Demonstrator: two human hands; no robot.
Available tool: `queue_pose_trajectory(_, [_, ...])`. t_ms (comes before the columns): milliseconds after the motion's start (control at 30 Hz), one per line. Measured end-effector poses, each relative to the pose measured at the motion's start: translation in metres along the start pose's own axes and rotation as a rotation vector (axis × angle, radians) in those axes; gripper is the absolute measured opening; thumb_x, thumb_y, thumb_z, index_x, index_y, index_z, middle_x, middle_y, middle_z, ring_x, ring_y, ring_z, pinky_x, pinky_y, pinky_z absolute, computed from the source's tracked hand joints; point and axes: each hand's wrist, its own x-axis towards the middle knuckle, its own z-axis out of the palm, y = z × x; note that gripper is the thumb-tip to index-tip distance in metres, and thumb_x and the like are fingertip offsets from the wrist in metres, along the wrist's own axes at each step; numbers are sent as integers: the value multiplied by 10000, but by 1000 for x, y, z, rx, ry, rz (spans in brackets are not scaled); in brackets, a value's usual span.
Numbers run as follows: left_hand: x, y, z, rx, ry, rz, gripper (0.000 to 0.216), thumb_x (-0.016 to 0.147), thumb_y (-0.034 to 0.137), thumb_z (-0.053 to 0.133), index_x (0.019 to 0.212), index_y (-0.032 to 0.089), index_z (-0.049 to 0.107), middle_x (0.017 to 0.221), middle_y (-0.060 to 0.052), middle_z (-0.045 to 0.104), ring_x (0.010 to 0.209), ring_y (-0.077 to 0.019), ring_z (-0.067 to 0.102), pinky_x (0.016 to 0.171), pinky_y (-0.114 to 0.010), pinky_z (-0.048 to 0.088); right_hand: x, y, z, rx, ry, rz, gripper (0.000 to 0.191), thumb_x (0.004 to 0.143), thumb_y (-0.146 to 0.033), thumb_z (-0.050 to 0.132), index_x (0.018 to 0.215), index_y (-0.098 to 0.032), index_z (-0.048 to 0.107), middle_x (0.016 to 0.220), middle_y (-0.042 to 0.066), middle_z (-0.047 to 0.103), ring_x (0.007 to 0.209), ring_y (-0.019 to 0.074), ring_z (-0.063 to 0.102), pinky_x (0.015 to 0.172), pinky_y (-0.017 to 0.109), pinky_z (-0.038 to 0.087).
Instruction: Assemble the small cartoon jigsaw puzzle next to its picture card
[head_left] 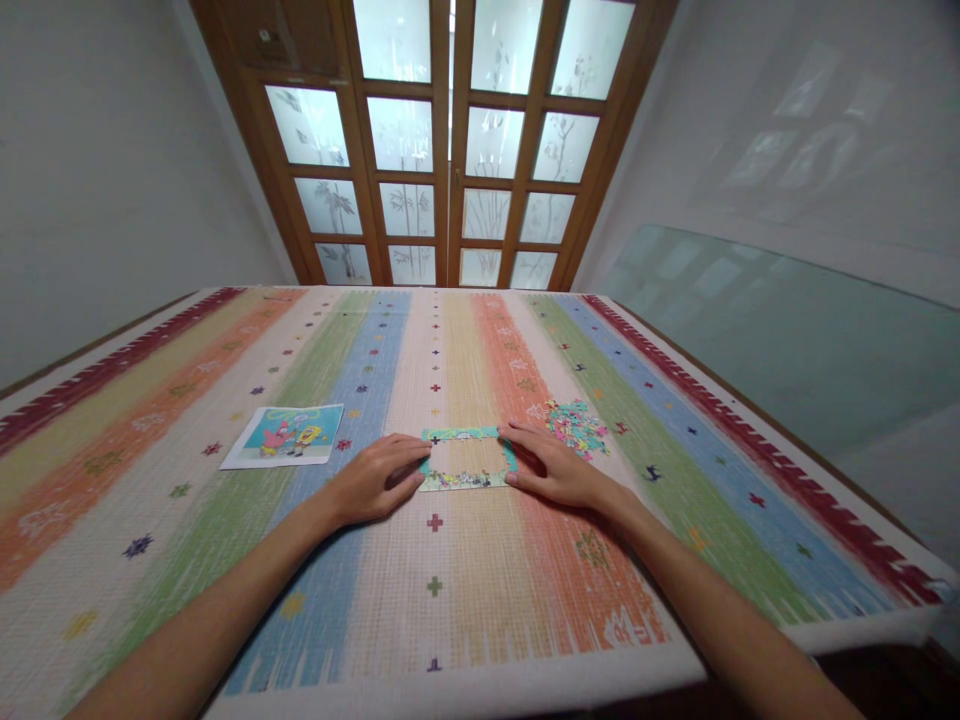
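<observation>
A small rectangular frame of joined jigsaw pieces (466, 435) lies on the striped cloth, hollow in the middle. My left hand (375, 478) rests flat against its left side, fingers stretched out and touching the edge. My right hand (551, 465) lies flat against its right side, fingers extended along the border. Neither hand holds anything. A pile of several loose puzzle pieces (576, 426) sits just beyond my right hand. A cartoon reference picture (287, 436) lies flat to the left of my left hand.
The table is covered by a colourful striped cloth (450, 600) with small cross marks. Wooden doors with frosted glass panes (450, 150) stand behind the far edge. White walls flank both sides; a glass panel (787, 340) leans at right.
</observation>
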Motion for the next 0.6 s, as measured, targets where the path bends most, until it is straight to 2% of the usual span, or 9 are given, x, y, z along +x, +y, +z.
queue_pose_trajectory(100, [-1,0,0,-26,18,-27,270,986,255,564,1232,184,651,1244,-129,719,1148,-255,681,990,-442,583,-1,0,-1,-7,-7,-7,652,975,-521,624,1531,-211,483,1543,177,520,1464,351,445,1210,613,331])
queue_pose_trajectory(233, [-2,-3,2,-23,43,20,184,982,240,585,1100,200,721,1224,-118,743,1166,-262,683,990,-453,587,-1,0,-1,-15,-11,-7,642,980,-531,613,1524,-212,490,1540,172,525,1467,352,440,1210,617,333])
queue_pose_trajectory(433, [-2,-6,5,11,104,94,201,988,223,600,1054,181,786,1129,-119,782,1077,-250,728,934,-436,619,-1,1,1,-8,-15,-1,650,983,-537,610,1537,-227,474,1544,159,525,1478,347,423,1216,621,323])
queue_pose_trajectory(600, [0,-3,4,6,81,81,225,988,212,597,1088,232,797,1071,-71,801,1033,-229,736,915,-421,627,-1,1,1,2,-12,8,665,977,-544,613,1543,-226,472,1539,163,529,1469,350,434,1194,606,365])
